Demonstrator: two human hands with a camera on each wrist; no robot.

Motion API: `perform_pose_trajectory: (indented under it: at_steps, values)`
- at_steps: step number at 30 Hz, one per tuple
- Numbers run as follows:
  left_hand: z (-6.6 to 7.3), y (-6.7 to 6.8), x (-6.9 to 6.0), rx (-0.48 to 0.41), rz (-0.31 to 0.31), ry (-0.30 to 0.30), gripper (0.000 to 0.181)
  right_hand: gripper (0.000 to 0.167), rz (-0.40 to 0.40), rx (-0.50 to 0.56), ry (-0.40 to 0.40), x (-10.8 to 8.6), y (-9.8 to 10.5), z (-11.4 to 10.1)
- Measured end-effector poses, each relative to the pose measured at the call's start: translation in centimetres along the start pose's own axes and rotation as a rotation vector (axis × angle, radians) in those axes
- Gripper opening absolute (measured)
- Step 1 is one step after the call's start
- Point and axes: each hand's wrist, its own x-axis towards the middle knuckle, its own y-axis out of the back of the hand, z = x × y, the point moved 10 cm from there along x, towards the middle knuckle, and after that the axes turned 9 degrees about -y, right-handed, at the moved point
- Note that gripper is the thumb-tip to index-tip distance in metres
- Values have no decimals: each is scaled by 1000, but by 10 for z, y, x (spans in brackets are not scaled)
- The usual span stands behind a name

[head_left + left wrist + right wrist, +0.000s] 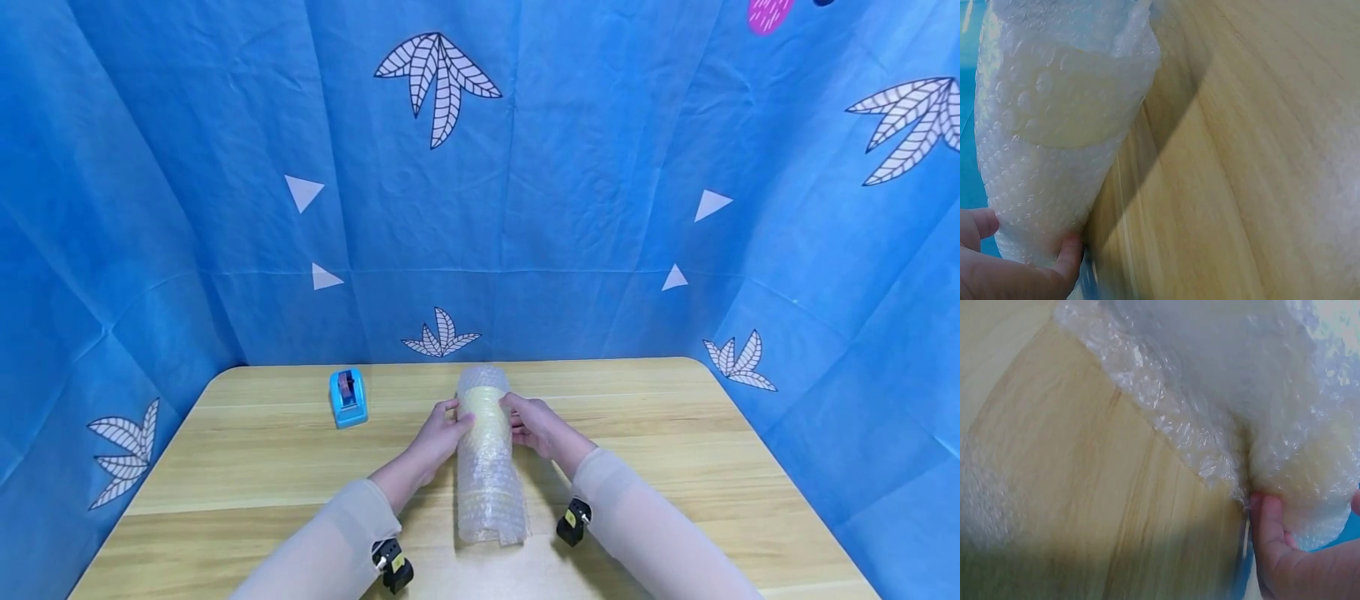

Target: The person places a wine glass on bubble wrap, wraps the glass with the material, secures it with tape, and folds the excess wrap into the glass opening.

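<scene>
A long bundle in bubble wrap (pixel 489 475), with something yellowish showing through, lies on the table pointing away from the person. On its left side the left hand (pixel 441 433) grips it, thumb on top. The right hand (pixel 538 427) holds the opposite side at about the same height. In the left wrist view the left hand (pixel 1019 269) pinches the wrap (pixel 1054 175) between thumb and finger. The right wrist view has the right hand (pixel 1304 562) against the wrapped bundle (pixel 1310 469), beside a loose edge of wrap (pixel 1166 406).
A blue tape dispenser (pixel 348 398) stands at the back left of the wooden table (pixel 255 450). Behind and beside the table hangs a blue curtain (pixel 570 208) with white leaf and triangle prints. Black wrist cameras sit on both sleeves.
</scene>
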Motion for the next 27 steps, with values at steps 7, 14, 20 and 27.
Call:
perform_pose_trajectory:
  at_steps: [7,14,20,27]
  values:
    - [1,1,0,-25,5,2,64,23,31,-19,13,0,4,-1]
    - [1,2,1,-20,7,-9,65,28,49,-20,32,-2,5,-4]
    - [-1,3,2,-3,21,-4,66,31,49,-20,44,-6,5,-6]
    - [3,1,0,7,28,-26,67,50,21,-64,51,-8,1,-8]
